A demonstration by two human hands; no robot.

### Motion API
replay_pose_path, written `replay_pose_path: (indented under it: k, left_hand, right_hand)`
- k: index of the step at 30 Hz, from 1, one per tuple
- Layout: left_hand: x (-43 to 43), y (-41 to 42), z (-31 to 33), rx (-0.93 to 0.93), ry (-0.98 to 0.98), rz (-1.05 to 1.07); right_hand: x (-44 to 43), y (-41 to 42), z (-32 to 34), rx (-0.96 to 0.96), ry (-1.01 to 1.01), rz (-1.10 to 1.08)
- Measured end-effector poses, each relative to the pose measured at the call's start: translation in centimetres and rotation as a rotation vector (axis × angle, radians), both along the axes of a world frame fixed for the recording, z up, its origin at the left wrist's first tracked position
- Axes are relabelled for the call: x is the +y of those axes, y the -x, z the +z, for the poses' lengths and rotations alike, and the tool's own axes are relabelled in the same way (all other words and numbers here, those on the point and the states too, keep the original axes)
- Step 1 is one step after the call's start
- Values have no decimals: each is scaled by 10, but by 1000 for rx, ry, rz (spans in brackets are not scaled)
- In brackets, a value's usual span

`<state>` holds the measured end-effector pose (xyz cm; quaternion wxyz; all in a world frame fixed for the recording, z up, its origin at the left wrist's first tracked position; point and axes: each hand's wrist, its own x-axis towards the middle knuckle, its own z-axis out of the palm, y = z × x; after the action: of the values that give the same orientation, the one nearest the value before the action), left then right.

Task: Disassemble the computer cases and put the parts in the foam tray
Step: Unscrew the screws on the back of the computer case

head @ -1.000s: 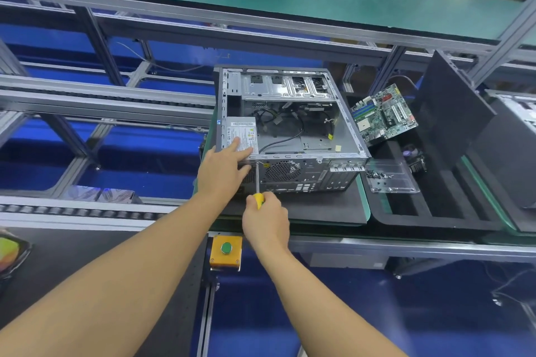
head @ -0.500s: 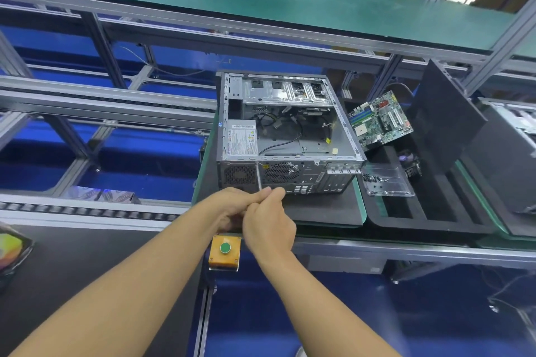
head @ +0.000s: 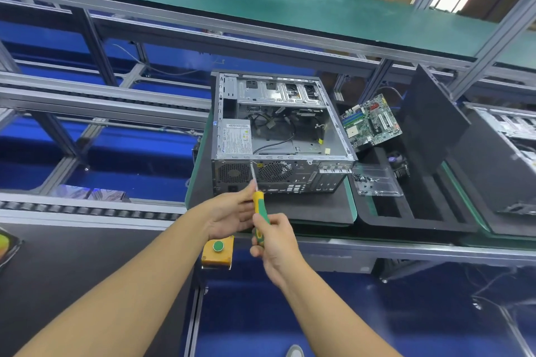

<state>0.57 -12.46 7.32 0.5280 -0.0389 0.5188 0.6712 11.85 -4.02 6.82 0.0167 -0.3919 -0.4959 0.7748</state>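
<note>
An open computer case (head: 327, 130) lies on a black mat, its back panel facing me. A grey power supply (head: 236, 139) sits in its near left corner. My right hand (head: 277, 245) grips the lower end of a screwdriver (head: 259, 202) with a yellow and green handle. Its thin shaft points up to the back panel, between the two fan grilles. My left hand (head: 229, 213) is beside it, thumb and fingertips pinching the shaft just above the handle. To the right lies the black foam tray (head: 385, 219), holding a green motherboard (head: 371, 124).
A clear plastic dish of screws (head: 377, 182) and a cooler fan (head: 400, 166) lie in the foam tray. A dark panel (head: 432, 127) leans behind it, with another case (head: 510, 130) at far right. A yellow button box (head: 218, 251) hangs on the bench edge below my hands.
My left hand left the power supply and came down to the screwdriver shaft. My right hand drew back along the handle, which now shows, and the tip is raised to the back panel.
</note>
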Motion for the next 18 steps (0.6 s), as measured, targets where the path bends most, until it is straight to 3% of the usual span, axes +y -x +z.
replay_pose_path:
  k: [2, 5, 9, 11, 13, 18]
  left_hand:
    - [3, -2, 4, 60, 23, -51]
    - [6, -2, 9, 126, 74, -4]
    - [3, 0, 6, 62, -25, 94]
    - [1, -1, 4, 55, -68, 87]
    - [3, -6, 3, 66, -87, 51]
    - [12, -17, 9, 171, 73, 39]
  right_hand:
    - [-7, 4, 0, -29, -170, -1]
    - [-13, 8, 5, -18, -208, -19]
    - [-8, -3, 11, 22, 250, -28]
    - [-3, -10, 8, 36, 344, -17]
    - [-4, -11, 6, 62, 299, -77]
    - [-14, -6, 4, 100, 84, -138]
